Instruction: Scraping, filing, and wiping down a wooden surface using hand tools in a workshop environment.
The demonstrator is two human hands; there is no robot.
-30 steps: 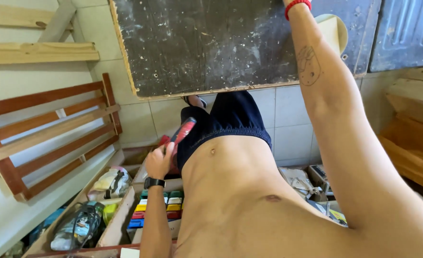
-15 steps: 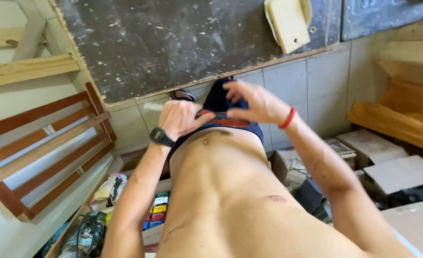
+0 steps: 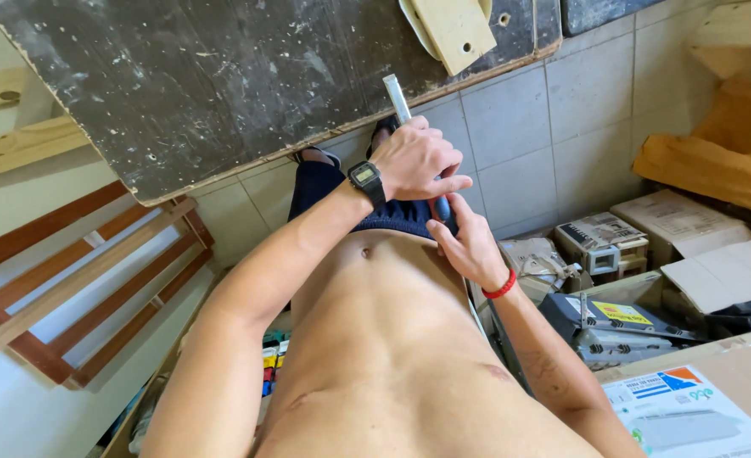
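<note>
My left hand (image 3: 418, 161), with a black digital watch on the wrist, is closed round the middle of a chisel (image 3: 396, 95). The chisel's flat metal blade sticks up past the fingers toward the edge of a dark, scratched board (image 3: 223, 76). My right hand (image 3: 465, 242), with a red band on the wrist, sits just below and grips the dark lower end of the chisel's handle. Both hands are in front of my bare belly and dark shorts (image 3: 316, 182).
A pale wooden piece (image 3: 453, 30) lies on the dark board. A brown slatted wooden frame (image 3: 78, 280) leans at the left. Cardboard boxes (image 3: 715, 246) and a dark tool case (image 3: 622, 326) crowd the right, on a grey tiled floor (image 3: 528, 127). Coloured blocks (image 3: 272, 360) sit lower left.
My right arm came down from the board and joined my left hand at my waist. Both hands now hold the tool upright, its metal blade showing above the left hand.
</note>
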